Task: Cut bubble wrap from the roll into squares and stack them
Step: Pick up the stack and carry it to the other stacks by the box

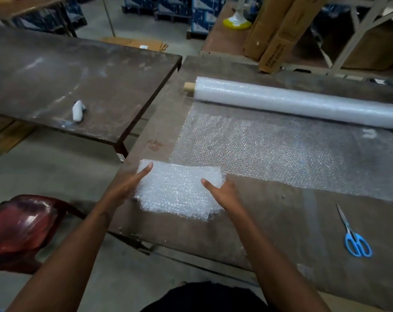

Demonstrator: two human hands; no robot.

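From the head camera, the bench (281, 233) carried a long roll of bubble wrap (299, 102) lying across its far side, with a wooden core end (188, 87) sticking out at the left. A sheet of bubble wrap (281, 152) ran out from the roll toward the person and lay flat on the bench. At the bench's near left corner sat a stack of cut squares (179, 190), touching the near left corner of the sheet. A pair of scissors (354, 235) with blue handles lay on the bench well to the right of the stack, apart from both hands.

The left hand (132, 184) lay along the stack's left edge, its thumb stretched over the top near the far left corner; the fingers were under or behind the edge and hidden, so the grip could not be told for sure, though it seemed to hold the side of the stack. The right hand (222, 191) met the stack's right edge, thumb on top and pointing left, the other fingers tucked beneath the wrap, pinching that side.

A second bench (56, 70) stood to the left, carrying a small white object (78, 111). A dark red chair (22, 228) stood on the floor at the lower left. Tall cardboard boxes (278, 30) leaned at the back.
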